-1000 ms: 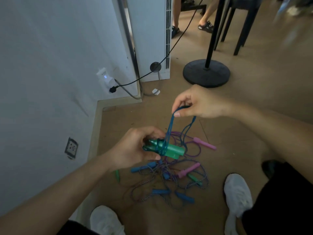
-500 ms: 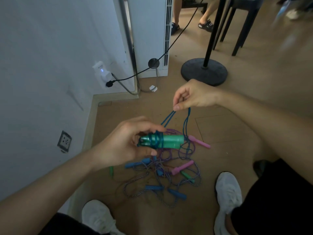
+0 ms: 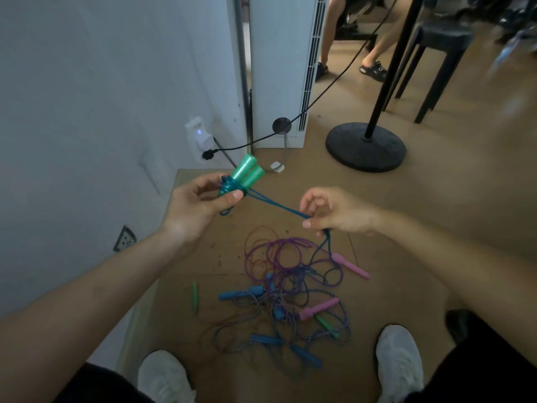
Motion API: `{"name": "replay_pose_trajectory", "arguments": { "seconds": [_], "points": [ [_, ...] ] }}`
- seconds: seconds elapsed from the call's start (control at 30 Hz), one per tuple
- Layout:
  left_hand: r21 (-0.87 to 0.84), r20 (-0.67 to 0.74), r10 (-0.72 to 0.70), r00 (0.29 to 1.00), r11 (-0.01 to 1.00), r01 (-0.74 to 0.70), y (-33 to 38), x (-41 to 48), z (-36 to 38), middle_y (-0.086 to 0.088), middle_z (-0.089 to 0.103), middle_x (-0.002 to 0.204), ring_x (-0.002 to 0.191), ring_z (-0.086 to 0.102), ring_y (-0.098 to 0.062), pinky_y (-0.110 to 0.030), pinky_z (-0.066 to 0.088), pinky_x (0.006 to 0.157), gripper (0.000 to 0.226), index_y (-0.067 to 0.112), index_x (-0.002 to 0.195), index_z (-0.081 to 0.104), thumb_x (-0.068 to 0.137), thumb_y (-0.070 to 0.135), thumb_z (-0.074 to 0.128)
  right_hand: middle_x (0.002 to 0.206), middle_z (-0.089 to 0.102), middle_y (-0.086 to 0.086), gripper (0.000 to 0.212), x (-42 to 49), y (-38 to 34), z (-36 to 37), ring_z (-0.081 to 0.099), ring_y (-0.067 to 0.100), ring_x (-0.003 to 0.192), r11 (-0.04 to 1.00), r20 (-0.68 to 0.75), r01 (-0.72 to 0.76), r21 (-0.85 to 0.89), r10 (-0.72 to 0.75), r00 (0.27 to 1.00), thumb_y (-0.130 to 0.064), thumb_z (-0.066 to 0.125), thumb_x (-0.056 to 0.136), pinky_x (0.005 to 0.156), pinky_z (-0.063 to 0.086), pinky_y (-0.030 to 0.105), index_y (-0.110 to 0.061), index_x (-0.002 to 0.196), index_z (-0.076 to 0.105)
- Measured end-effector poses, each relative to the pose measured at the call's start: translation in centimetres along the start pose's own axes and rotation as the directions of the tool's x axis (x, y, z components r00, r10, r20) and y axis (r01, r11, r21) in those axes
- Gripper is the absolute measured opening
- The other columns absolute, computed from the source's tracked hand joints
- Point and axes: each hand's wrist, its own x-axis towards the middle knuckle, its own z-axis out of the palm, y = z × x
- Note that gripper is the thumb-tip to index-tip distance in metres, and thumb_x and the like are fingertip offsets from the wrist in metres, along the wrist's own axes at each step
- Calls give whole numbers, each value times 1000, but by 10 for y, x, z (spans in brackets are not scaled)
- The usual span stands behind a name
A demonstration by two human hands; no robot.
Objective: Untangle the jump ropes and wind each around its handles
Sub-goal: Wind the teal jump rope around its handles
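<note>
The two green handles (image 3: 247,172) lie side by side, held in the air above the floor (image 3: 436,222) and tilted so that their free ends point up toward the wall. A dark teal rope (image 3: 276,205) is wound in several turns around their lower ends, and from there a doubled strand runs tight to the right. The left hand (image 3: 200,206) grips the wound end of the handles, with the thumb pressing on the coils and the fingers curled behind. The right hand (image 3: 334,212), a little lower, pinches the rope between thumb and forefinger. Below this hand the rope hangs down into the tangle (image 3: 290,286) of purple and striped ropes with pink, blue and green handles, which lies on the floor in front of the white shoes (image 3: 399,362).
</note>
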Motion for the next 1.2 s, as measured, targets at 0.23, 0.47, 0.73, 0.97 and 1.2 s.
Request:
{"name": "replay_pose_trajectory", "arguments": {
  "seconds": [0.23, 0.47, 0.73, 0.97, 1.2],
  "points": [
    [19, -159, -4, 987, 1000, 7, -10, 25, -15, -5, 70, 93, 83, 64, -16, -24, 52, 70, 37, 9, 111, 72, 77, 17, 84, 79, 65, 0, 10, -8, -6, 34, 65, 18, 60, 998, -50, 26, -58, -29, 998, -7, 65, 93, 62, 55, 29, -6, 102, 63],
    [234, -260, 138, 956, 969, -76, -11, 35, -27, 3, 71, 97, 85, 64, -18, -32, 57, 82, 38, 16, 113, 72, 78, 22, 85, 73, 65, -3, 11, -15, -13, 41, 64, 14, 54, 997, -89, -25, -70, 18, 996, -9, 68, 90, 56, 52, 23, -8, 100, 63],
    [731, 53, 340, 939, 627, -269, -15, 22, -24, -1, 75, 102, 92, 68, -20, -26, 50, 81, 41, 19, 109, 73, 71, 22, 88, 63, 58, -18, 7, -27, -36, 30, 49, 1, 53, 940, -79, 195, -279, -224, 971, -11, 68, 91, 54, 37, 15, -18, 90, 70],
    [710, 421, 256, 870, 503, -492, -33, 5, -4, 3, 63, 96, 84, 60, -19, -40, 55, 77, 42, 19, 106, 73, 67, 21, 91, 66, 59, -6, 5, -29, -52, 8, 48, 7, 57, 906, -179, 273, -324, -342, 923, -11, 68, 91, 54, 36, 20, -15, 91, 70],
    [496, 700, 192, 688, 562, -662, -28, -19, 12, 19, 63, 102, 89, 59, 2, -8, 47, 80, 46, 22, 111, 70, 72, 4, 84, 73, 67, -5, 7, -20, -48, -18, 57, 2, 63, 895, -237, 241, -375, -344, 909, -10, 74, 86, 60, 43, 12, -14, 91, 72]
  ]
}}
